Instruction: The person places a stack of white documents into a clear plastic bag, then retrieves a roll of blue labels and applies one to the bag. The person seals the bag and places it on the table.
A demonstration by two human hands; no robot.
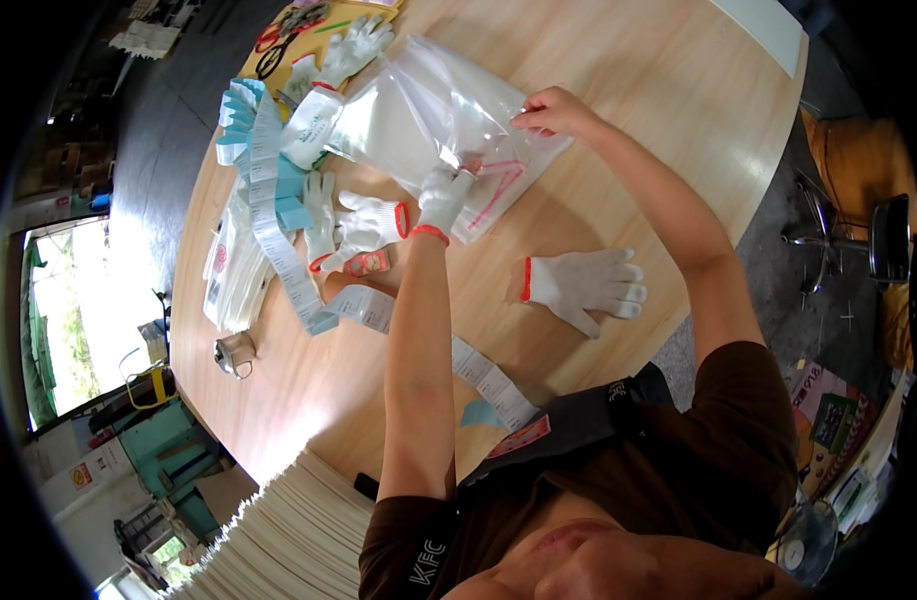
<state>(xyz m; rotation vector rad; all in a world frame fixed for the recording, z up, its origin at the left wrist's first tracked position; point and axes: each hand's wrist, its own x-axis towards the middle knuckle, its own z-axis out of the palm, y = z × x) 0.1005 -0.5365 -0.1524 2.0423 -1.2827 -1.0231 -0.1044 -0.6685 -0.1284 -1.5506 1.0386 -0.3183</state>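
A: Where is your clear plastic (478, 90)?
B: Toward the table's (618, 80) far edge; your right hand (560, 112) pinches it, your gloved left hand (443, 197) touches it, grip indeterminable.
A: Nearby?
B: Beside that hand, two white gloves (373, 222); rightward, one loose glove (583, 287).

At the far middle of the bench (658, 120) lay a plastic bag (398, 120), with the left hand's fingers (456, 178) at its near side and the right hand's fingers (550, 108) at its right side. To its far left sat a tray (350, 12) with scissors (271, 62) on it. Left of the left hand, two gloves (370, 224) lay side by side; another glove (588, 285) lay apart, between the right forearm and the person's body. A paper strip (266, 180) ran along the left, then passed below the left forearm toward the body. Left of it lay a stack of packets (236, 280), with a small container (235, 355) on its near side. A chair (888, 240) stood beyond the bench's right edge.
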